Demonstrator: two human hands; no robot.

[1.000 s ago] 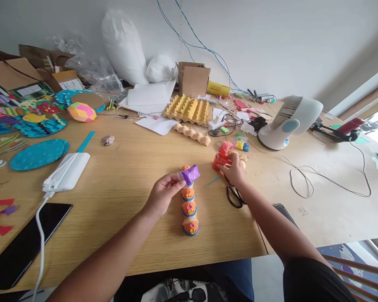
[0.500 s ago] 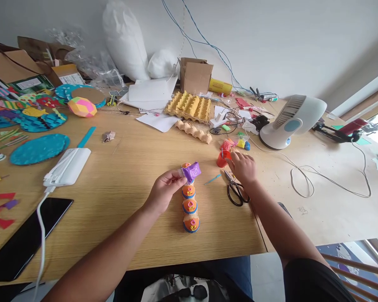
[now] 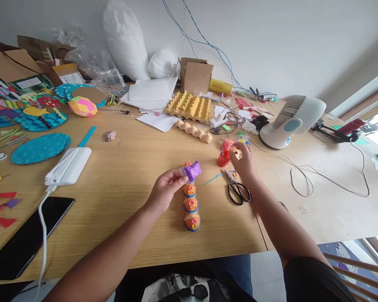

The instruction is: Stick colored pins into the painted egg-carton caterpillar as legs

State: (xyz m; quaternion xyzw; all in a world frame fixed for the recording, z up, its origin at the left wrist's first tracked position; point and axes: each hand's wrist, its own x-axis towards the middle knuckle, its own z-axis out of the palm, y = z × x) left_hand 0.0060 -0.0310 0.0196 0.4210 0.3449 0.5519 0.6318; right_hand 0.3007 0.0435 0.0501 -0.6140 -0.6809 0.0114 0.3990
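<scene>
- Hours are read from the purple packet [image 3: 193,171], with 12 pointing away from the person. It is soft, shiny and roughly rectangular, held over the far end of the carton strip [image 3: 190,205]; whether they touch, I cannot tell.
- Coming in from between 7 and 8 o'clock, the left hand [image 3: 166,188] pinches the packet's clear end between thumb and forefinger.
- Toward 6 o'clock runs the strip: a row of orange domes with blue bands, pink loops and small yellow bits, bare pulp between.
- Between 2 and 3 o'clock, the right hand [image 3: 244,161] has thumb and forefinger curved toward each other beside the round rim of a smooth red cup [image 3: 223,159]; whether they pinch anything, I cannot tell.
- At 4 o'clock lie metal scissors [image 3: 238,193] with looped black handles; nearer the packet is a thin blue stick [image 3: 213,178].
- At 12 o'clock sits a bumpy yellow egg tray [image 3: 189,107].
- Smooth-grained table [image 3: 129,147] gives sideways room toward 9 o'clock, up to a rounded white power bank [image 3: 69,167]. The straight front edge crosses 6 o'clock, near the strip's closest dome.
</scene>
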